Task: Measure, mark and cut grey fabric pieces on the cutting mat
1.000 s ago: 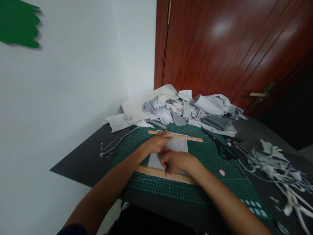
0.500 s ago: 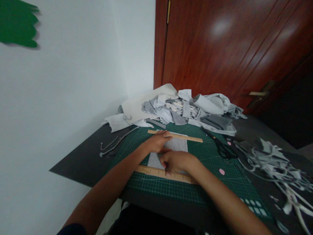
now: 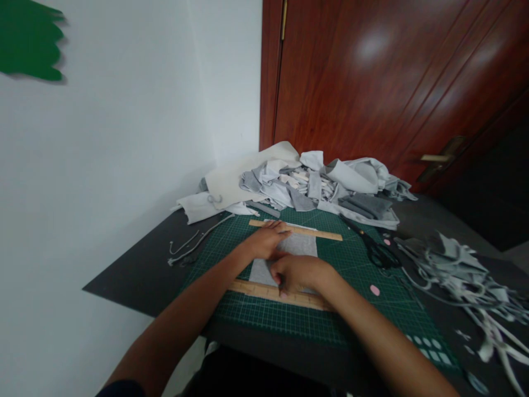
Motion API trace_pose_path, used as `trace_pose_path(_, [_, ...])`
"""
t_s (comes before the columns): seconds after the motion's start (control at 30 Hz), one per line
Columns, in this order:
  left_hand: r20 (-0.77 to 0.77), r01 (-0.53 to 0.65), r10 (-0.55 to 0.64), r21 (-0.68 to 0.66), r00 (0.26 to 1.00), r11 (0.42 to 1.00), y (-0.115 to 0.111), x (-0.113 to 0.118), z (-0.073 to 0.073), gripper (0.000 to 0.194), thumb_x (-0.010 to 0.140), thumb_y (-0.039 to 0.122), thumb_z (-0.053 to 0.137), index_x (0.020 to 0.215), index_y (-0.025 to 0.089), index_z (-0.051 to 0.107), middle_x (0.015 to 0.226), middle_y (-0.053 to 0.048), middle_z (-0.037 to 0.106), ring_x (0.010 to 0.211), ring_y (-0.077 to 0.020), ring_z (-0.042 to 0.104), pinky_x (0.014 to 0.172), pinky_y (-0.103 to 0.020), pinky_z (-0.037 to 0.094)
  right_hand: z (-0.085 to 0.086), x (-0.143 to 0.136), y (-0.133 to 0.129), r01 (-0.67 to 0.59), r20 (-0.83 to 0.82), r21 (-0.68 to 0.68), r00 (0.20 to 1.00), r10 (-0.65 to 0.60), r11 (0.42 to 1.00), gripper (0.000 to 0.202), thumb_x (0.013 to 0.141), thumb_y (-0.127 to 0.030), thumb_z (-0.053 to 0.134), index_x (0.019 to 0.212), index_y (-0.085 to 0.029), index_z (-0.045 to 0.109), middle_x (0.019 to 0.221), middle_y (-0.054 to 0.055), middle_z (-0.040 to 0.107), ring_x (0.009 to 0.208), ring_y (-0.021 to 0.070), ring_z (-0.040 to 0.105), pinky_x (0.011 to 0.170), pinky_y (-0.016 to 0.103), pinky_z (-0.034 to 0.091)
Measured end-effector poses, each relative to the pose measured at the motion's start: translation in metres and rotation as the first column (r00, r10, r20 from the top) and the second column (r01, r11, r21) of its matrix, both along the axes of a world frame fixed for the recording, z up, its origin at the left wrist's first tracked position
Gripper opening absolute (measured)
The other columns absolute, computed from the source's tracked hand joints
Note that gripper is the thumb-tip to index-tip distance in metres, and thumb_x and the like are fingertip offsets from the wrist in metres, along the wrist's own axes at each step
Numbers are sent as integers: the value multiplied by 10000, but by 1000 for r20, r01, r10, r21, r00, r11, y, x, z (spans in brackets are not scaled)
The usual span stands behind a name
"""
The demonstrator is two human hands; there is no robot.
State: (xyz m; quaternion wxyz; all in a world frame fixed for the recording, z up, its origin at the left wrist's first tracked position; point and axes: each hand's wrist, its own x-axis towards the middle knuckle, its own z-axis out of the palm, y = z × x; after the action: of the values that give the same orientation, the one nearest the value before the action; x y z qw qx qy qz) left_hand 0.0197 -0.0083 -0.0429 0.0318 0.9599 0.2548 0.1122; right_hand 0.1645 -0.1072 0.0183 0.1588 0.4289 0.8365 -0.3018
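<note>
A grey piece of fabric (image 3: 303, 245) lies flat on the green cutting mat (image 3: 343, 270). A narrow wooden ruler (image 3: 324, 235) crosses its far end, and a wider wooden ruler (image 3: 264, 290) crosses its near end. My left hand (image 3: 266, 241) rests open on the fabric, its fingertips reaching the far ruler. Just in front of it, my right hand (image 3: 303, 273) is closed in a pinch at the upper edge of the near ruler. A small piece of pink tailor's chalk (image 3: 283, 295) shows below its fingers, over the ruler.
Black-handled scissors (image 3: 376, 251) and a pink chalk piece (image 3: 374, 290) lie on the mat's right side. Heaped fabric scraps (image 3: 285, 182) fill the back, against the wall and door. Grey strips (image 3: 471, 270) are piled on the right; thin cords (image 3: 202, 240) lie left.
</note>
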Motion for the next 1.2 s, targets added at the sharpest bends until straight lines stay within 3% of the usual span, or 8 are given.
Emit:
trace_pose_path(0.17, [-22,-23,23,-2,1000,1000,1,1,-4,811,860,590,712,1515,162,497,1604,-202,412,1500,-386,356,1247,-546,246,0,-1,0,-6,-6,9,1000,6,1000,273,705,-201,854,915,-191,681,886,-25,638,786,160,571,628,232,365])
trace_pose_path(0.5, [-14,-4,4,-9,1000,1000,2,-1,-1,807,861,631,698,1491,156,524,1574,-191,461,1501,-360,368,1254,-521,230,-1,1,-2,7,3,17,1000,-7,1000,305,699,-185,843,966,-199,697,880,-26,649,787,165,582,620,234,352])
trace_pose_path(0.67, [-67,-101,102,16,993,995,-10,3,5,759,902,662,619,1498,204,514,1606,-148,435,1531,-366,301,1251,-537,217,-3,2,0,-8,-31,16,999,8,1000,311,679,-184,855,943,-192,690,880,-26,635,794,162,567,645,229,368])
trace_pose_path(0.93, [-222,-195,171,-93,960,976,-24,9,11,784,918,444,609,1605,227,301,1705,-150,223,1570,-429,127,1216,-695,90,-12,3,4,-29,-54,22,998,31,999,291,679,-191,853,915,-186,682,970,-10,648,832,163,576,671,228,385])
trace_pose_path(1.2, [-214,-181,150,-133,965,974,-22,7,14,818,882,419,651,1598,233,303,1704,-153,223,1570,-428,118,1205,-718,80,-9,3,4,-21,-52,3,998,21,1000,289,680,-182,836,932,-190,695,898,-23,663,795,162,590,658,228,387])
